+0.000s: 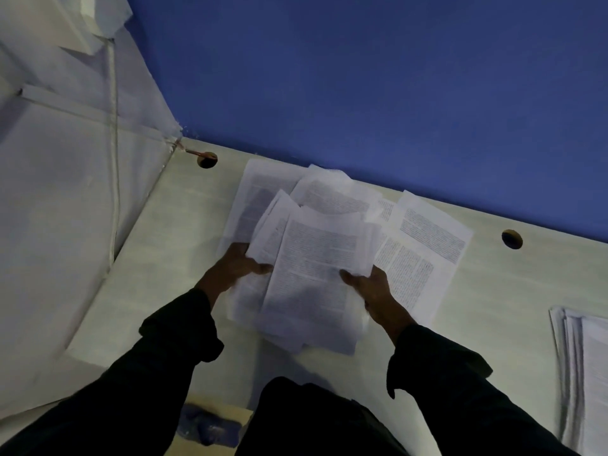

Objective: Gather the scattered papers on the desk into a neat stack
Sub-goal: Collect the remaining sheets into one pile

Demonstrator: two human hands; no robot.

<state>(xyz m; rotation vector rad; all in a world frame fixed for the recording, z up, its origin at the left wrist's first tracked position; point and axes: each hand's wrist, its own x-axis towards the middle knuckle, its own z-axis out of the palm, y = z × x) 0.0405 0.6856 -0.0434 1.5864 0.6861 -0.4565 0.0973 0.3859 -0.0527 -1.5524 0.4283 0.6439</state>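
We are mid-gather: our left hand (235, 266) and right hand (371, 284) clamp opposite edges of a ragged bundle (312, 274) of papers near the desk (171, 258) centre, sheets still askew. Loose sheets (424, 245) lie just right of the bundle, more behind it; a stack (582, 373) sits well right. Next, we judge, squaring the edges and collecting the rest. The print is too small to read.

- The person is wearing long dark sleeves (171, 350), loose and bunching at both cuffs.
- The left hand (233, 266) and right hand (375, 284) are showing bare, wearing no gloves.
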